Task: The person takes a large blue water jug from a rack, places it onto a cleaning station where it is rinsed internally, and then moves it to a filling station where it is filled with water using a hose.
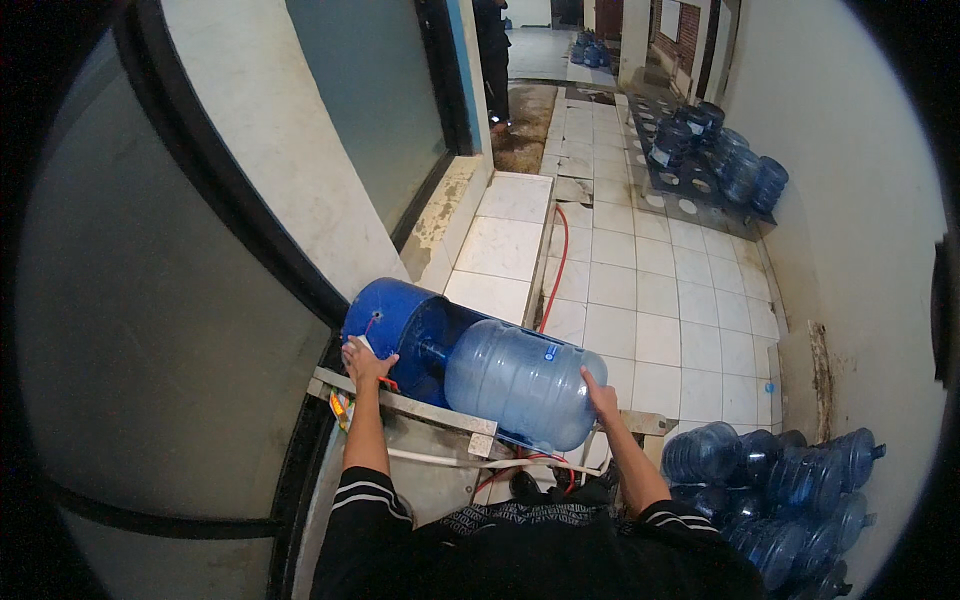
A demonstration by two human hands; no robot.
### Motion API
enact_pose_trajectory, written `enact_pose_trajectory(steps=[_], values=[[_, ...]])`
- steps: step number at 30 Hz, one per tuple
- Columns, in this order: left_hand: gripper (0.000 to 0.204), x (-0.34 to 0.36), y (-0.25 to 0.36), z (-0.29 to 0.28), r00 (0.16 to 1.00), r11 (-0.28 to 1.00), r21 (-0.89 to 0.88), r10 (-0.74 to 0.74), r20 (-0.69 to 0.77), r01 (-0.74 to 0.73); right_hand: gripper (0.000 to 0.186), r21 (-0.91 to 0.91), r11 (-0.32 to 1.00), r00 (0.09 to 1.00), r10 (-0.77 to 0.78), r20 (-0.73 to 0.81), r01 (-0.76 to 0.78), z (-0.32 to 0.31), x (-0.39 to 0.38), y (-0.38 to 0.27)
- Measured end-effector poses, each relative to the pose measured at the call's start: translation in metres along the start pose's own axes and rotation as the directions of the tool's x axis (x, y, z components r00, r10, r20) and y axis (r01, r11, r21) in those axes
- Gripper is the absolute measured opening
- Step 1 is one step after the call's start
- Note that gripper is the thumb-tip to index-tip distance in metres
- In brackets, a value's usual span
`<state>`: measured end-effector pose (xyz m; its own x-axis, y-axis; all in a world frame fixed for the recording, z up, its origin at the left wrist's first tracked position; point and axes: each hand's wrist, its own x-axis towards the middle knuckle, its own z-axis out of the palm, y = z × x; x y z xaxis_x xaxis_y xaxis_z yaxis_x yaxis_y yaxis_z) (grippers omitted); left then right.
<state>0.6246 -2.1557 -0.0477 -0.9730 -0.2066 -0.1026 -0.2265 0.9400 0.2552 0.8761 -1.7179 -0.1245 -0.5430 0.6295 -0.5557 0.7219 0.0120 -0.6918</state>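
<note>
A clear bluish water jug (520, 385) lies on its side in front of me, its neck pointing left into a blue drum (392, 300) that is cut open along its side. My right hand (602, 400) grips the jug's base end, thumb on top. At the drum's left end is my left hand (367, 362), its fingers apart and touching the drum wall. A small white piece (362, 343) shows by its fingertips; what it is I cannot make out. An orange-red strip (388, 382) sits just beside that hand.
A pale frame bar (430, 412) runs along the drum's near side, with a white pipe (440, 459) below. Several empty jugs (760, 490) are piled at lower right, more (740, 165) on a dark rack. A red hose (560, 260) crosses the tiles. A person (492, 60) stands far off.
</note>
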Motion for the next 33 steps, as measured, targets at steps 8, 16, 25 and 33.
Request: enact_pose_trajectory(steps=[8,16,25,33], values=[[0.133,0.001,-0.003,0.001,1.000,1.000,0.021,-0.006,-0.026,0.006,0.113,0.142,0.986,0.993,0.081,0.086,-0.092,0.015,0.083,0.009],[0.125,-0.015,0.010,-0.008,0.990,0.998,0.039,-0.048,-0.136,0.053,0.118,0.141,0.986,0.995,0.074,0.073,-0.084,0.008,0.061,0.005],[0.123,-0.010,0.009,-0.008,0.989,0.994,0.095,-0.036,-0.142,0.050,0.094,-0.071,0.997,0.991,-0.041,-0.125,0.032,0.011,-0.020,0.010],[0.120,-0.015,0.011,-0.007,0.988,0.989,0.143,-0.014,-0.153,0.036,0.103,-0.104,0.897,0.902,-0.432,-0.013,0.429,0.037,-0.090,0.088]])
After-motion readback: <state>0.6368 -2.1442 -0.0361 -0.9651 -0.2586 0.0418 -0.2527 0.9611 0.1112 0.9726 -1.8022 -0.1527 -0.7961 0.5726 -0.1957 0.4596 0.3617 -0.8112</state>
